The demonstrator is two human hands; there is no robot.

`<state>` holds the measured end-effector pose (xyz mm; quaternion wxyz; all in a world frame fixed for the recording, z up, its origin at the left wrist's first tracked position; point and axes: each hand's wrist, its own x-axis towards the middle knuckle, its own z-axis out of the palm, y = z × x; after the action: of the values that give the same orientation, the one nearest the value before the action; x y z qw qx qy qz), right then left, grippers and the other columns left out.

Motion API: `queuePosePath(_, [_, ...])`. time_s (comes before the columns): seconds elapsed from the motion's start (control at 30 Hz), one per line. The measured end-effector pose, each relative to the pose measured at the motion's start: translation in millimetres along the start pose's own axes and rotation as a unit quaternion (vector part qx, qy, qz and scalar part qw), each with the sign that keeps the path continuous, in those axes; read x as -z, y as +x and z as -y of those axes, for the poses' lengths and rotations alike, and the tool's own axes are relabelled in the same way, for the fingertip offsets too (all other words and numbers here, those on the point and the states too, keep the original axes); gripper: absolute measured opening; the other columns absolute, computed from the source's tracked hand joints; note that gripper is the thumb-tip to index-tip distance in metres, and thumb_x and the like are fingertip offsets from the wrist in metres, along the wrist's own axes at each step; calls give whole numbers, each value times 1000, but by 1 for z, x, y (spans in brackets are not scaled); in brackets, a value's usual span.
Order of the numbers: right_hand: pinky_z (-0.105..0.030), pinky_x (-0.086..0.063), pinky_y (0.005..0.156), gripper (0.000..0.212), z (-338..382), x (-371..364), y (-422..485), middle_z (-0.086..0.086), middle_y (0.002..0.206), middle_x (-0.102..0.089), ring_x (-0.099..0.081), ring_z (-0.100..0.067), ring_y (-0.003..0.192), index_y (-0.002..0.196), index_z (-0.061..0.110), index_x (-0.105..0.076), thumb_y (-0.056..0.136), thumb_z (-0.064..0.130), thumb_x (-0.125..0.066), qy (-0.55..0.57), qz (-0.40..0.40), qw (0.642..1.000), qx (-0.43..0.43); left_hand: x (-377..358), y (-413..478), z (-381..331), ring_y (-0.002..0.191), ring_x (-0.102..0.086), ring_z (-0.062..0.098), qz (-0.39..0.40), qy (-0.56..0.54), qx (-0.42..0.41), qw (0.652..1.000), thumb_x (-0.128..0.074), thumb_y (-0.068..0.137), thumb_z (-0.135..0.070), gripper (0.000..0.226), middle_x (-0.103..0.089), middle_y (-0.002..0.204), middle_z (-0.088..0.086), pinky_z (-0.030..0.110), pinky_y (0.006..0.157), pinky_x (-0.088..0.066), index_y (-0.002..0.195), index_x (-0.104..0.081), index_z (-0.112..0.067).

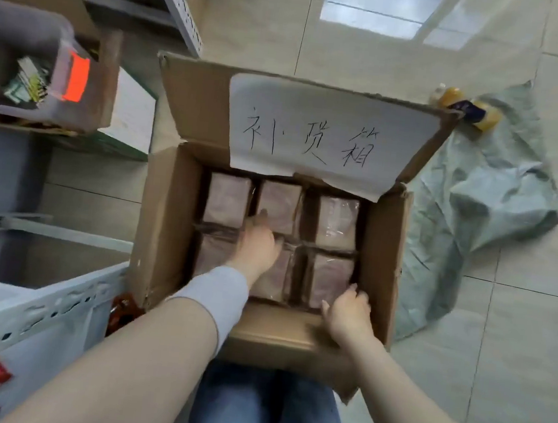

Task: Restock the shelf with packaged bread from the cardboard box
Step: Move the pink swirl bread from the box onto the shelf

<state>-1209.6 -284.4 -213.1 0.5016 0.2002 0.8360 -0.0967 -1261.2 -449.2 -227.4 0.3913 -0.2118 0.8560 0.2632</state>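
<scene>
Filling open cardboard box point(163, 220): six wrapped bread packs point(337, 221).

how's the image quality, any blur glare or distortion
Head view: soft overall, with motion blur on the left hand in the cardboard box; window glare washes the floor tiles; wide-angle distortion slants the shelf upright; bread packs sit in shadow.

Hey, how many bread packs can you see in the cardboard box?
6 bread packs in the cardboard box: far row left, middle, right; near row left, middle, right. More may lie hidden underneath.
</scene>
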Motion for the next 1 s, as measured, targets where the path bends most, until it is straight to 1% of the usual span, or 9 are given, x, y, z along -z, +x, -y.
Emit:
queuePosePath(0.13, [-36,-31,107,73,17,-26,42,-23,141,-32,-36,-35,129,144,-9,-3,94,21,-48,50,-52,995,-65,-14,61,-4,137,-23,33,-78,-46,29,995,-48,93,-25,72,-21,149,21,36,111,-22,145,-5,1])
queuePosePath(0.3, [-39,-36,99,73,22,-33,43,-24,129,-48,-41,-38,121,138,-3,-21,85,24,-63,84,-121,983,-107,-15,73,-6,130,-34,35,-175,-105,33,978,-63,84,-21,77,-36,140,22,38,107,-27,142,-18,1])
queuePosePath(0.4, [-42,-40,92,76,16,-27,41,-23,120,-56,-45,-38,117,131,1,-28,77,32,-72,120,-125,980,-100,-7,73,-3,128,-38,35,-152,-130,37,979,-75,73,-28,83,-43,136,21,39,106,-34,138,-30,-3])
queuePosePath(0.47, [-41,-40,92,69,14,-24,38,-21,120,-57,-45,-37,117,123,1,-37,75,35,-73,118,-120,981,-96,-1,73,0,125,-40,33,-104,-121,8,987,-76,71,-32,71,-49,130,20,36,103,-38,129,-44,-5])
queuePosePath(0.57, [-40,-39,94,62,8,-19,31,-18,118,-59,-46,-35,116,114,2,-49,73,41,-74,107,-104,986,-77,3,65,4,122,-42,30,-61,-161,-36,984,-77,71,-28,64,-48,129,16,31,100,-39,124,-47,-9])
queuePosePath(0.73, [-40,-46,87,56,-8,-3,-4,-14,105,-65,-58,-33,101,103,4,-60,67,44,-78,204,-126,971,-17,22,15,5,87,-52,11,-84,-262,-109,955,-73,75,-16,40,-54,90,-9,1,63,-37,104,-44,-16])
queuePosePath(0.87, [-34,-47,82,52,-29,16,-56,-8,104,-66,-61,-28,98,104,11,-59,68,42,-79,307,-137,941,23,51,-59,6,83,-54,14,-168,-352,-121,913,-76,74,-23,48,-59,90,8,14,72,-40,111,-48,-11])
queuePosePath(0.93, [-34,-50,79,45,-38,28,-91,-7,106,-68,-63,-24,94,104,14,-59,70,38,-78,365,-110,923,58,69,-108,12,86,-57,6,-211,-388,-115,890,-75,75,-29,44,-61,96,1,15,75,-44,107,-47,-18])
queuePosePath(1.0, [-28,-52,66,38,-45,39,-116,-9,108,-68,-64,-19,85,104,16,-58,74,32,-75,432,-68,894,102,86,-151,16,91,-56,-7,-242,-416,-105,870,-71,76,-41,48,-59,100,-12,6,74,-45,110,-44,-23])
